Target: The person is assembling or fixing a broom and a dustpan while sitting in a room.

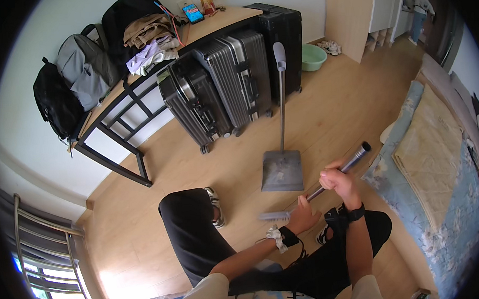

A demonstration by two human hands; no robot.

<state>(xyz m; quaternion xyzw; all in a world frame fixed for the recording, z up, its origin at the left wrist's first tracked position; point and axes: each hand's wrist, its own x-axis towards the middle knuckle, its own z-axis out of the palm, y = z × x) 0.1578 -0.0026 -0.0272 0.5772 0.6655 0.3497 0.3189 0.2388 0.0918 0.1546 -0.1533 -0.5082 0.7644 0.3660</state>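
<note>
I am holding a broom across my knees, its grey handle slanting up to the right. My right hand is wrapped round the upper part of the handle, below its dark end. Lower down, my left hand closes round the handle beside the grey broom head, hiding where the two join. The bristles look blurred. Just beyond my hands a grey dustpan lies on the floor, its long handle standing upright and apart from the broom.
Several dark suitcases stand by a desk with bags and clothes on it. A green basin sits farther back. On the right is a bed with floral bedding. A person stands at the far right.
</note>
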